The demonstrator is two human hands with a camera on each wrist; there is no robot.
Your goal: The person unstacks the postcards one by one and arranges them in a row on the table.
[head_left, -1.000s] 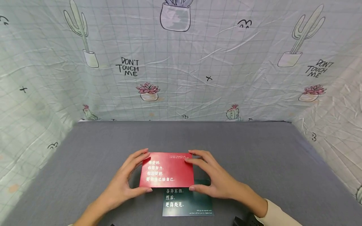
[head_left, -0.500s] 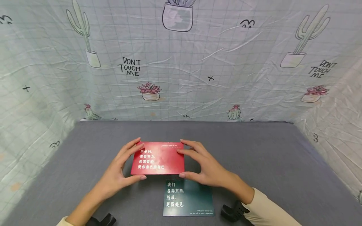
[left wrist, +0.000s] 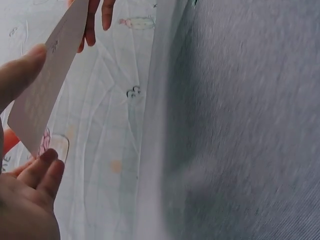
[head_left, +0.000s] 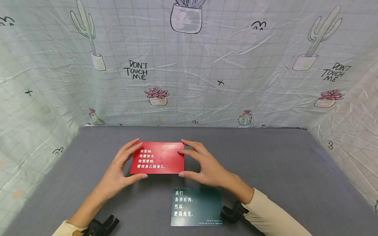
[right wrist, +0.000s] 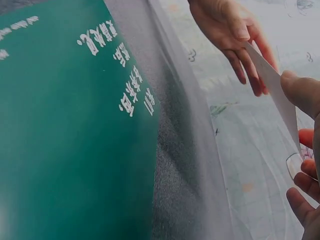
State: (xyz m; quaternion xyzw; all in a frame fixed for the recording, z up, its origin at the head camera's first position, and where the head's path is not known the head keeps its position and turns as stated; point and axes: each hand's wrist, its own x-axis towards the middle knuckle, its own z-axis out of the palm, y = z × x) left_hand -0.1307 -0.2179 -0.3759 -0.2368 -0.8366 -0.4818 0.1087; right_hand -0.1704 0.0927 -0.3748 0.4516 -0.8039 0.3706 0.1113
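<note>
Head view: left hand [head_left: 118, 172] and right hand [head_left: 209, 168], wrists slanting inward, thumbs below, half-curled fingers above, grip a glossy red rectangular card [head_left: 160, 159] at nine and three o'clock, raised above grey cloth [head_left: 265, 157]; a flat dark-green rectangular card [head_left: 203, 203] lies at its five o'clock.

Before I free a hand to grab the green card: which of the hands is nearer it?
Right. The right hand is just past the far edge of the green card; the left hand is farther, past its far-left corner.
</note>
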